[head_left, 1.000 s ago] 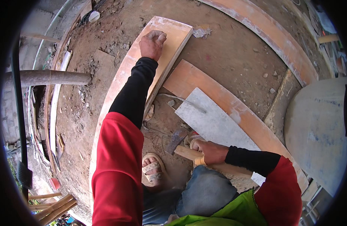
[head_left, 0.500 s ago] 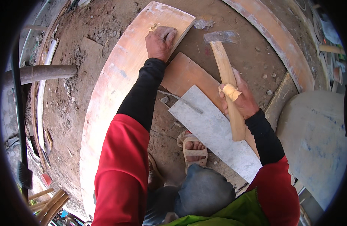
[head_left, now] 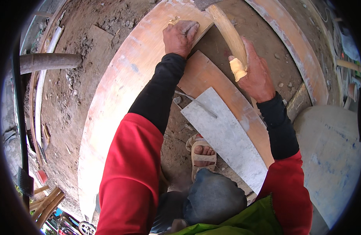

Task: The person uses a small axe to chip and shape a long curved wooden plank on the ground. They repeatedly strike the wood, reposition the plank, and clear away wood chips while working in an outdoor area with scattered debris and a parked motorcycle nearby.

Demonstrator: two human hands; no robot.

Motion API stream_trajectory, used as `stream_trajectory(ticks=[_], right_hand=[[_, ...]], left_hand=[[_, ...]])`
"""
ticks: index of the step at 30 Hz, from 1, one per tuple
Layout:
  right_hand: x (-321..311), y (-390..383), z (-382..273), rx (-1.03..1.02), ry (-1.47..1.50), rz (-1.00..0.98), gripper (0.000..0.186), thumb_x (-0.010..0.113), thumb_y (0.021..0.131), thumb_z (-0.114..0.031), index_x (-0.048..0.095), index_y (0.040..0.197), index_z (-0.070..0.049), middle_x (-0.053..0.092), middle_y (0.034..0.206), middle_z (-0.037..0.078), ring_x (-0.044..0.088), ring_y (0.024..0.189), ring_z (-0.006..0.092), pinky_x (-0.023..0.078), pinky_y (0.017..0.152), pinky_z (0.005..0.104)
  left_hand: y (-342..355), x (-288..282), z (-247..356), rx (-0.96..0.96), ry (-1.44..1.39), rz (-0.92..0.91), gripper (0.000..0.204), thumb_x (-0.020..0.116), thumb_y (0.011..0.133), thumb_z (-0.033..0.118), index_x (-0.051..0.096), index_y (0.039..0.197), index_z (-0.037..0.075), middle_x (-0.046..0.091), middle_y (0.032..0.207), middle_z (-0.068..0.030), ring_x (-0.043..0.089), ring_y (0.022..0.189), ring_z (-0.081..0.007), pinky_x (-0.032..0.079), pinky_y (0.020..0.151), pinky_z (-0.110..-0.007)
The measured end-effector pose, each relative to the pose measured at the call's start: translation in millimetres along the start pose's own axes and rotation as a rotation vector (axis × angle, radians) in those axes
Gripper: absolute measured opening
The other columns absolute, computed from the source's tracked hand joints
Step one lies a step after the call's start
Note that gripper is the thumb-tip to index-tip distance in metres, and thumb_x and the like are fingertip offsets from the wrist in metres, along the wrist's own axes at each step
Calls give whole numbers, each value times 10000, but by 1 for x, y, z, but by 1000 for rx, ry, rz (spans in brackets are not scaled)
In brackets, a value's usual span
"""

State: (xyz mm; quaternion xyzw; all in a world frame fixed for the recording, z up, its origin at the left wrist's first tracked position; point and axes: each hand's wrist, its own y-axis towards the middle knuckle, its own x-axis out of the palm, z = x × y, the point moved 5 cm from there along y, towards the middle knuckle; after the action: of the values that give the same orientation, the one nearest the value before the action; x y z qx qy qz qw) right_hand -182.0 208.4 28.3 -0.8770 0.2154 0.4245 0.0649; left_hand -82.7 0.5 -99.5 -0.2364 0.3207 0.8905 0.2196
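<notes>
My left hand (head_left: 181,38) rests on the far end of a long, curved wooden board (head_left: 121,74), its fingers curled down. A crumpled yellowish bit shows beside them; what they pinch, if anything, is hidden. My right hand (head_left: 258,76), its thumb wrapped in yellowish tape, is closed around the pale handle of a wooden-handled tool (head_left: 227,31). The tool leans to the far left. Its grey head, partly cut off by the top edge of the view, is at the board's far corner, just beyond my left hand; contact cannot be made out.
Between my arms a grey-white panel (head_left: 227,133) overlaps a brown curved board (head_left: 215,80). Another curved board (head_left: 302,58) lies far right, near a large rounded grey surface (head_left: 329,152). A pole (head_left: 51,62) juts in from the left over dirt ground. My sandalled foot (head_left: 204,154) is below.
My right hand has swung the tool farther away and to the left, bringing its head from the right of the board to the board's far corner. My left hand stays on the board.
</notes>
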Motion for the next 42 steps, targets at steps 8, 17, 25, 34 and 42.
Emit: stream_trajectory(ticks=[8, 17, 25, 34, 42], right_hand=[[5, 5, 25, 88, -136, 3, 429, 651, 1018, -204, 497, 1361, 2, 693, 934, 335, 668, 862, 555, 518, 726, 589], [39, 4, 65, 137, -254, -142, 371, 640, 1011, -175, 417, 1255, -8, 677, 861, 349, 669, 814, 562, 495, 679, 624], [41, 1, 62, 144, -252, -135, 424, 648, 1016, -161, 426, 1315, 43, 655, 801, 348, 640, 738, 563, 485, 641, 599], [34, 5, 60, 113, -199, -143, 382, 656, 974, -121, 423, 1229, 43, 671, 844, 344, 660, 782, 551, 500, 682, 613], [-4, 9, 19, 8, -124, 68, 451, 687, 997, -156, 471, 1363, -5, 678, 844, 331, 668, 796, 548, 514, 669, 563]], left_hand=[[1, 2, -1, -11, -6, -20, 231, 709, 966, 329, 840, 1014, 145, 806, 1054, -43, 699, 1003, -293, 482, 933, -428], [2, 3, 0, 29, 76, -42, 240, 704, 970, 342, 843, 1008, 150, 802, 1048, -62, 730, 1007, -295, 497, 969, -428], [9, 21, 6, -68, 11, 22, 250, 723, 958, 386, 849, 1066, 198, 799, 1078, -49, 660, 1014, -363, 430, 979, -483], [9, 20, 12, 0, 144, 87, 253, 727, 945, 335, 838, 1005, 115, 803, 1024, -100, 757, 961, -309, 575, 897, -400], [5, 31, 1, -29, 92, 67, 220, 728, 951, 381, 844, 1020, 208, 794, 1074, -5, 654, 1001, -340, 430, 963, -468]])
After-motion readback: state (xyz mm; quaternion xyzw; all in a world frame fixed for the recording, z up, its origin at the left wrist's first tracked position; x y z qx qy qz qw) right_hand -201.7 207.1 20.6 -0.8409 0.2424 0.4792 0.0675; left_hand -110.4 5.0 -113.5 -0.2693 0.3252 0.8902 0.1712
